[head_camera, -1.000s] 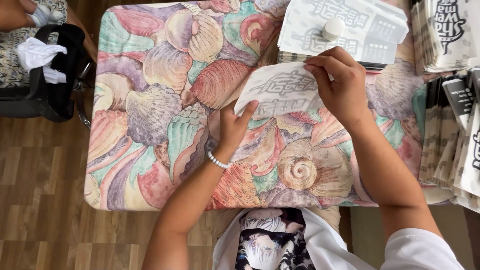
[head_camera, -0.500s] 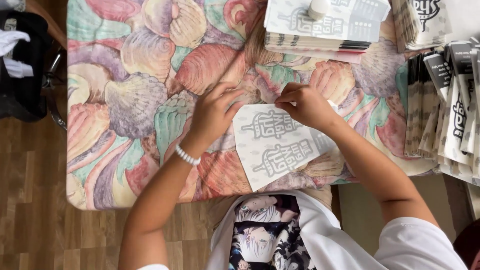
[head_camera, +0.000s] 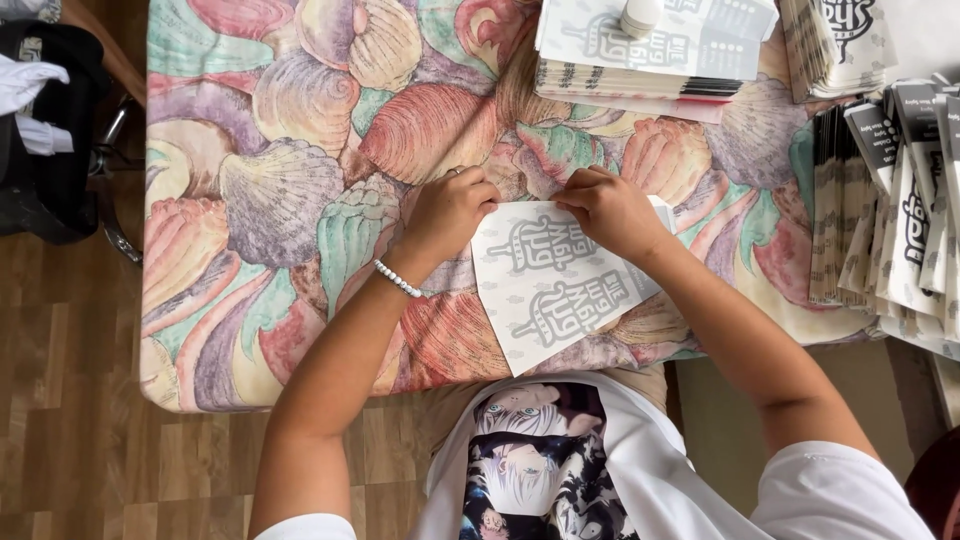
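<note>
Printed paper sheet (head_camera: 560, 290) has come down from near the stack to the near table edge, now flat on the seashell tablecloth (head_camera: 280, 200). Left hand (head_camera: 450, 210) and right hand (head_camera: 610, 210) both curl over its top edge, fingers pinching it. Sheet stack (head_camera: 640, 60) sits beyond; black bag (head_camera: 45, 150) holds white cloth.

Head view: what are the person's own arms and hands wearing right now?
Both hands are bare, no gloves. The left hand has a white bead bracelet at the wrist and what looks like a thin ring on one finger. The right hand shows no jewellery. Short white sleeves cover the upper arms; forearms are uncovered.
</note>
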